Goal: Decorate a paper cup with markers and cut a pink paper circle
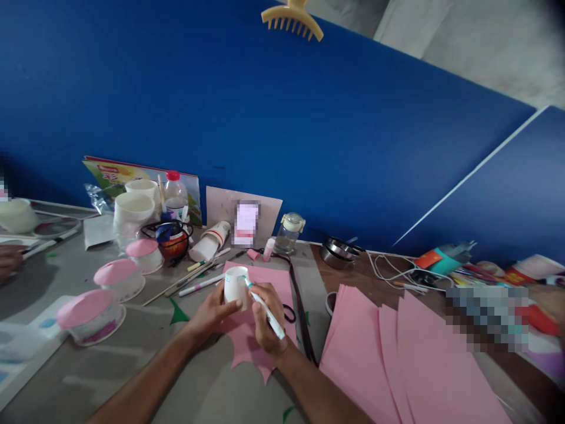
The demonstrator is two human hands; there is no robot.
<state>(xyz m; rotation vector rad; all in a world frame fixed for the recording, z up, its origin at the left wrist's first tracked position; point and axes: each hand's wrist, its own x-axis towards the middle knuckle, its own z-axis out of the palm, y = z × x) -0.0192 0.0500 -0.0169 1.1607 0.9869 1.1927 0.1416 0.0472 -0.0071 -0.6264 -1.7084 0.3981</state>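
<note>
A white paper cup (236, 290) with small blue marks near its upper edge is held in my left hand (215, 311), thumb across its front. My right hand (270, 315) is closed around a white marker (270, 318), whose blue tip touches or nearly touches the cup's upper right side. Beneath both hands lies a cut pink paper sheet (253, 347) with pointed edges. Black scissors handles (289, 313) show just right of my right hand. Another white marker (200, 286) lies left of the cup.
Three pink-topped bowls (117, 272) stand at left, with stacked white cups (133, 211) behind. A glass jar (289, 232) and metal tins (339, 253) stand by the blue partition (273, 118). Pink sheets (357, 353) lie at right. Another person's hand (9, 262) shows at far left.
</note>
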